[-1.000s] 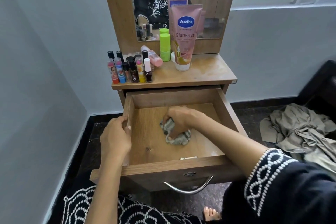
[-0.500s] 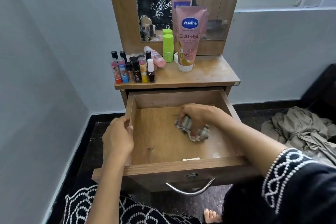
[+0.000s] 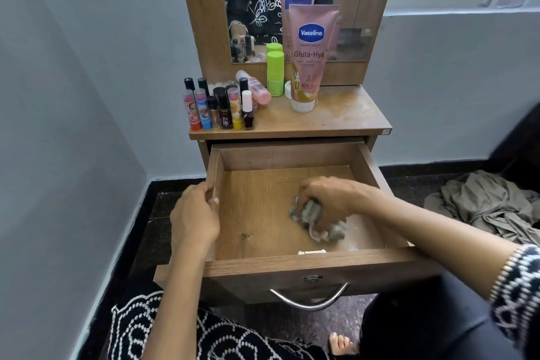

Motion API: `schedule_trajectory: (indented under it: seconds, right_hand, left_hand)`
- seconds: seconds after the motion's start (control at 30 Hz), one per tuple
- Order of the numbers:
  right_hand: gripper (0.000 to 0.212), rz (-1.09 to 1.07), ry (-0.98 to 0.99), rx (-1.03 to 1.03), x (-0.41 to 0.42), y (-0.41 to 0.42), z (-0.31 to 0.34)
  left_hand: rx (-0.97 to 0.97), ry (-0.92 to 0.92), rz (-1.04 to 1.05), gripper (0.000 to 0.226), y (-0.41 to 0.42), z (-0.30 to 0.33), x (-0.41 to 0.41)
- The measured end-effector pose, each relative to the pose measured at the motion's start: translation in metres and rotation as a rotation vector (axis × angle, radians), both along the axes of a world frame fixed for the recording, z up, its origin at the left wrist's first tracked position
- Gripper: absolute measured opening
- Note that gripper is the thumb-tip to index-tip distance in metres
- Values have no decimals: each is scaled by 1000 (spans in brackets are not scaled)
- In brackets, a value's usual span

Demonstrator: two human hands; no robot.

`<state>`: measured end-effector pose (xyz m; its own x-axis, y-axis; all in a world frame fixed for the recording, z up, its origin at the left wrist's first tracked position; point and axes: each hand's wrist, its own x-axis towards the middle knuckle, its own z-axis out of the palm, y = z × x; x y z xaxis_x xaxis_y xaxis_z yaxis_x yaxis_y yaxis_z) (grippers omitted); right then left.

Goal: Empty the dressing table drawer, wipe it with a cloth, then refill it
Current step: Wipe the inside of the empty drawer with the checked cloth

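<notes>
The wooden drawer (image 3: pixel 362 161) of the dressing table stands pulled out, with nothing on its floor but the cloth. My right hand (image 3: pixel 330 199) grips a crumpled grey-and-white cloth (image 3: pixel 315 219) and presses it on the drawer floor, right of the middle. My left hand (image 3: pixel 194 216) grips the drawer's left side wall, thumb inside. On the tabletop (image 3: pixel 344 117) stand a tall pink Vaseline tube (image 3: pixel 311 55), a green bottle (image 3: pixel 275 73), a tipped pink bottle (image 3: pixel 254 90) and several small lipsticks and nail polish bottles (image 3: pixel 219 108).
A mirror (image 3: pixel 347 3) rises behind the tabletop. A chrome handle (image 3: pixel 309 299) hangs on the drawer front. Crumpled khaki fabric (image 3: pixel 485 207) lies on the dark floor at right. A pale wall closes in on the left. My knees and a bare foot (image 3: pixel 342 343) sit below the drawer.
My right hand has slid the cloth across the drawer floor from the middle toward the right. My left hand has kept its hold on the left wall.
</notes>
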<state>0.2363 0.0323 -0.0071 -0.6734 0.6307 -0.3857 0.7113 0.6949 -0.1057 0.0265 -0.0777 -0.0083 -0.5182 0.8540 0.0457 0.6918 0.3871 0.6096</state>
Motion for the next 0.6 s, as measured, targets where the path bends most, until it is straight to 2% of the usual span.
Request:
schedule_trajectory:
  seconds: [0.13,0.2,0.47,0.6]
  right_hand:
    - [57,-191,90,16,-20,28,-3]
    - [60,-212,93,-13,-32,28,-3]
    - [47,67,-13,-159,-20,-26,-8]
    - [51,-26,-27,-128,-10,0,1]
  left_hand:
    - [-1,-2,1,41,0,1,1]
    - [-1,-2,3,40,0,0,0]
    - [16,-13,2,40,1,-3,-1]
    - [21,-17,5,40,1,-3,-1]
